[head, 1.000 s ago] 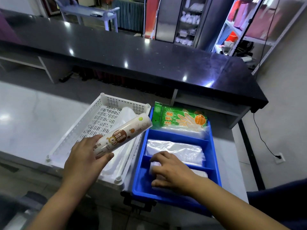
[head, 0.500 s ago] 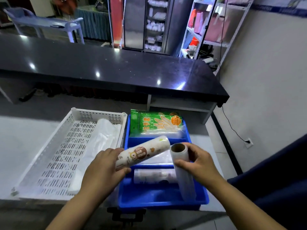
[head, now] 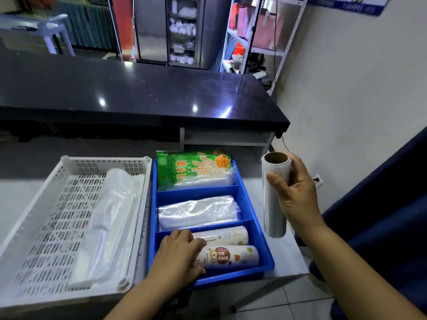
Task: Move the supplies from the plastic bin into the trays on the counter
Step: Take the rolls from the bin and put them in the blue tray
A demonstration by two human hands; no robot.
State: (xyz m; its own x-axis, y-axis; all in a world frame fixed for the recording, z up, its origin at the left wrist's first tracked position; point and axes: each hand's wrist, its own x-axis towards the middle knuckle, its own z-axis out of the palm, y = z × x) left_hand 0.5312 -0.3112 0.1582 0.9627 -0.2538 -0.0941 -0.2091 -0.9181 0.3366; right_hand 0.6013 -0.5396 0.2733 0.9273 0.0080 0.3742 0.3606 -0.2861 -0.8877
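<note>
Pale counter (head: 16,199) — our left hand (head: 180,255) grips a printed white roll (head: 231,256) in the blue plastic tray (head: 231,277); our right hand (head: 298,192) grasps a clear film roll (head: 272,218) upright.

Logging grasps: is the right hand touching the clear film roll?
Touching. The head view shows the right hand with thumb and fingers curled round the clear film roll near its top.

Blue tray (head: 198,194), three compartments, on the tabletop.
- Far: green glove packet (head: 194,167), propped against the back wall.
- Middle: clear bag stack (head: 198,211), flat.
- Near: white roll (head: 224,235) and cartoon-print roll (head: 231,256), side by side; left hand (head: 180,252) grips the latter.

White slotted tray (head: 57,215), touching the blue tray's left side, holds folded clear plastic (head: 111,222).

Cling film roll (head: 275,197), upright in right hand (head: 298,195), right of the blue tray.
</note>
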